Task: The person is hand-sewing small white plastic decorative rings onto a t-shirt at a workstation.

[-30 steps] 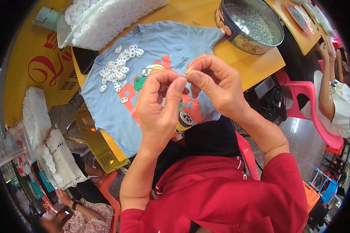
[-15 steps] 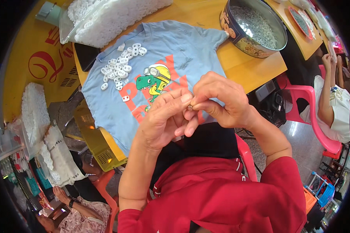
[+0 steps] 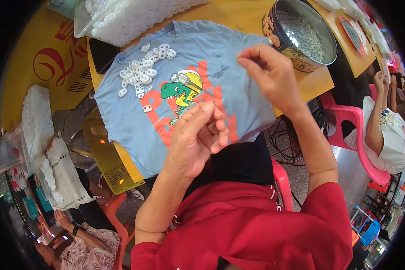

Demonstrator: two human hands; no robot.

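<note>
My left hand (image 3: 195,137) is raised over the near part of a light blue T-shirt (image 3: 117,114), thumb and forefinger closed in a pinch. A tiny dark bit shows at the fingertips, too small to name. Over the shirt's right side is my right hand (image 3: 272,74), its thumb and forefinger tips close together; what they hold, if anything, is not visible. Near those fingertips lies a small pile of thin grey metal pieces (image 3: 219,72). A heap of white two-holed plastic parts (image 3: 139,72) sits on the shirt's left, with one single white part (image 3: 147,108) apart from it.
A round tin (image 3: 281,49) of small metal pieces stands at the far right. At the back left is a clear bin (image 3: 80,28) full of white parts, beside a black flat object (image 3: 102,54). Other people sit on both sides; a pink chair (image 3: 360,130) stands right.
My hands have come apart. The right hand has moved up and away toward the metal pieces, while the left has stayed near its place, still pinched.
</note>
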